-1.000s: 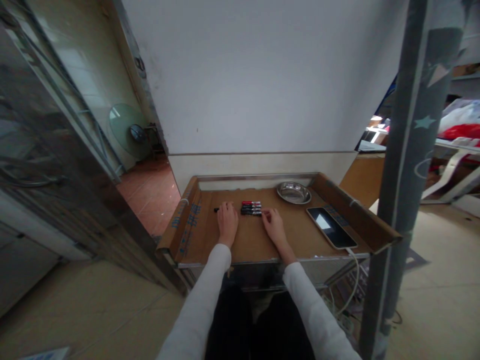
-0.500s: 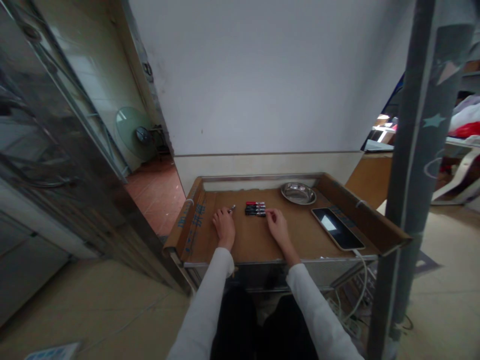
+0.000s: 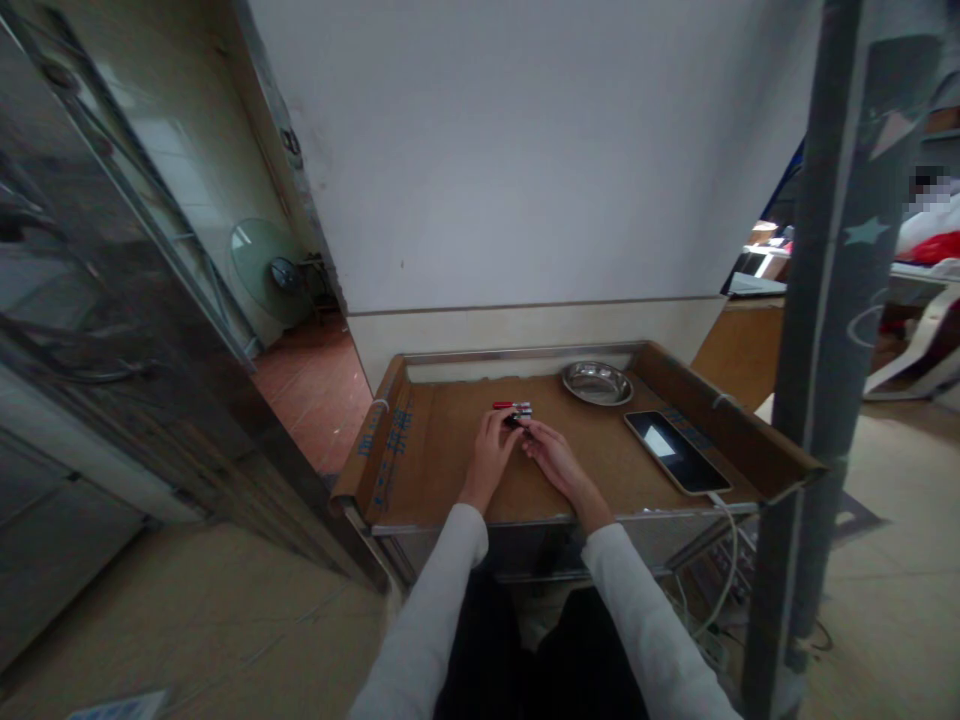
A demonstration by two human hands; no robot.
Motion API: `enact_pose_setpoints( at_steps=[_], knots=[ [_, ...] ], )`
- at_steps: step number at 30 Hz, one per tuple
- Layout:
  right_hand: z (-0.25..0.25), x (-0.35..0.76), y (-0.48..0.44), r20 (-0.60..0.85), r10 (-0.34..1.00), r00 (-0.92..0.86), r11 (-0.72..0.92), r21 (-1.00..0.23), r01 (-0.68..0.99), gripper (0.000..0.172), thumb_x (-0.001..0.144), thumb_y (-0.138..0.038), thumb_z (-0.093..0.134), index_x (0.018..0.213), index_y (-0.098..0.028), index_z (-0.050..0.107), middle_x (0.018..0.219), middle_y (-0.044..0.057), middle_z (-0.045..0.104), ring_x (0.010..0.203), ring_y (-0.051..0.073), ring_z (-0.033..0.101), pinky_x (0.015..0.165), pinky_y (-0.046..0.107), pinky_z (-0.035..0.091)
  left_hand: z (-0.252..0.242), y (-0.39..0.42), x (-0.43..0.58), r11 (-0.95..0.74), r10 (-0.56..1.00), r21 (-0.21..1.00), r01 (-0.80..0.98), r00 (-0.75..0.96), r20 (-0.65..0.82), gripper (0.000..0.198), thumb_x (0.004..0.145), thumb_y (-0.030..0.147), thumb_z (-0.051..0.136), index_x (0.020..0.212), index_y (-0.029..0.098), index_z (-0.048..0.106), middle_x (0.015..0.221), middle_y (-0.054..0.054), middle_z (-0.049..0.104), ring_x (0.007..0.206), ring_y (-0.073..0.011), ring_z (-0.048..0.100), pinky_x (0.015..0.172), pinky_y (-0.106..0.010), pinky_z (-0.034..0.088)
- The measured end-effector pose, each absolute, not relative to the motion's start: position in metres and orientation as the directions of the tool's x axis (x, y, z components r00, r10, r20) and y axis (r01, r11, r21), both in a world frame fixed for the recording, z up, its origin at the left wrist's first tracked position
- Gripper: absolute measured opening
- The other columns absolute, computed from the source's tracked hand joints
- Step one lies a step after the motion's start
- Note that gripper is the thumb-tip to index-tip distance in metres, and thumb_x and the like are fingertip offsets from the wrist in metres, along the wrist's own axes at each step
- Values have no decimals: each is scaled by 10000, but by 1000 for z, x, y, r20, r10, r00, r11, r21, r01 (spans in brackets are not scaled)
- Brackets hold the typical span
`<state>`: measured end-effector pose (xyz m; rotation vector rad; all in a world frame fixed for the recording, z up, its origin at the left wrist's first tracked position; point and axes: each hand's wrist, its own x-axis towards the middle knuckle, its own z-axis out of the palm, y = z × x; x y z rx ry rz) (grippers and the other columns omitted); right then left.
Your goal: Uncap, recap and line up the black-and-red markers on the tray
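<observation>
A short row of red and black pens (image 3: pixel 513 407) lies on the cardboard-lined tray table (image 3: pixel 450 470). My left hand (image 3: pixel 491 455) reaches in from the left, fingers pinched on a dark pen (image 3: pixel 516 421) at the near side of the row. Coming from the right, my right hand (image 3: pixel 553 457) has its fingers curled, and its fingertips meet the same pen. The two hands touch just in front of the row and hide part of it.
A steel bowl (image 3: pixel 598 382) sits at the back right of the tray. A phone (image 3: pixel 670 450) with a lit screen lies at the right, its cable (image 3: pixel 726 560) hanging down. A grey pole (image 3: pixel 821 350) stands close on the right, a metal-framed door (image 3: pixel 112 300) on the left.
My left hand lifted a loose pen from the left of the tray and carried it right to the row. My right hand shifted slightly left to meet it.
</observation>
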<state>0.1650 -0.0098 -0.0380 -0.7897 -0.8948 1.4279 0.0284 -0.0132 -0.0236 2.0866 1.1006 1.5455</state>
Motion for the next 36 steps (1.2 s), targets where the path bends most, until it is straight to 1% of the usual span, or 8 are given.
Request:
enact_pose_setpoints(
  at_steps=[9, 14, 17, 25, 28, 30, 33, 36],
  knots=[
    [-40, 168, -9, 18, 997, -80, -30, -831, -555, 237, 656, -318, 703, 855, -190, 708, 825, 18, 688, 645, 104, 583, 593, 216, 479, -22, -13, 31, -696, 706, 593, 405, 237, 667, 332, 907, 272, 444, 1234, 248, 493, 1153, -63, 588, 1061, -160, 575, 943, -319, 463],
    [-43, 171, -8, 33, 999, -25, 13, -826, -563, 222, 664, -333, 700, 842, -200, 714, 908, 29, 704, 795, 147, 631, 763, 264, 517, -22, -13, 28, -639, 728, 676, 368, 5, 685, 221, 890, 302, 474, 1062, 206, 573, 1020, -63, 633, 941, -156, 610, 841, -310, 503],
    [-42, 171, -9, 39, 999, 20, 44, -825, -564, 213, 651, -321, 715, 832, -208, 715, 967, 29, 700, 890, 170, 631, 845, 291, 512, -22, -12, 26, -596, 741, 725, 345, -111, 662, 209, 884, 303, 481, 1033, 189, 573, 989, -64, 639, 873, -144, 614, 798, -294, 503],
    [-43, 170, -9, 85, 991, 108, 127, -863, -489, 284, 582, -309, 769, 832, -192, 704, 929, 46, 702, 874, 173, 638, 858, 336, 507, -22, -12, 21, -492, 795, 816, 305, -225, 563, 177, 869, 289, 487, 980, 171, 558, 938, -59, 637, 833, -138, 613, 791, -293, 492],
    [-45, 171, -6, 92, 971, 222, 187, -869, -459, 338, 536, -325, 794, 824, -184, 688, 856, 42, 701, 812, 172, 639, 815, 353, 514, -29, -7, 19, -408, 871, 874, 265, -176, 459, 141, 854, 261, 488, 934, 167, 556, 864, -39, 640, 762, -126, 617, 740, -277, 502],
    [-45, 172, -6, 114, 935, 335, 255, -875, -412, 356, 518, -350, 800, 805, -185, 671, 813, 34, 695, 765, 168, 630, 764, 347, 517, -34, -4, 18, -375, 909, 878, 296, -67, 411, 106, 836, 235, 501, 886, 169, 567, 813, -19, 637, 720, -117, 608, 716, -266, 500],
    [-44, 174, -8, 187, 891, 414, 309, -917, -253, 325, 568, -391, 764, 794, -185, 653, 766, 26, 679, 689, 153, 598, 678, 317, 497, -40, -2, 18, -414, 905, 799, 437, 104, 412, 66, 810, 190, 528, 822, 173, 591, 816, -14, 631, 761, -129, 589, 755, -284, 483],
    [-40, 173, -12, 315, 879, 359, 344, -939, -19, 245, 651, -390, 700, 768, -180, 653, 765, 36, 669, 719, 163, 590, 695, 308, 467, -41, -2, 18, -450, 878, 681, 578, 149, 454, 64, 807, 159, 540, 826, 180, 597, 863, -29, 615, 861, -164, 558, 826, -335, 454]
  ],
)
